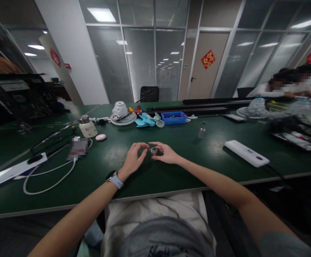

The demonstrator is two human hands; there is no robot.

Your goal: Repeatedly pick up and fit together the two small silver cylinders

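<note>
Over the green table, my right hand (167, 152) holds a small round metal motor part (154, 151), its ringed end facing up between thumb and fingers. To the left of it is my left hand (134, 157), wearing a watch. The left thumb and fingertips are curled almost together near the part's rim; whatever lies between them is too small to make out. A silver metal cylinder (201, 133) stands on the table to the right, beyond my right hand.
Farther back are a white fan body (120, 111), blue fan blades (146, 120) and a blue basket (174, 118). A jar (88, 127), pink oval object (101, 137) and white cable (64, 165) lie left. A white power bank-like box (246, 153) lies right. People sit at far right.
</note>
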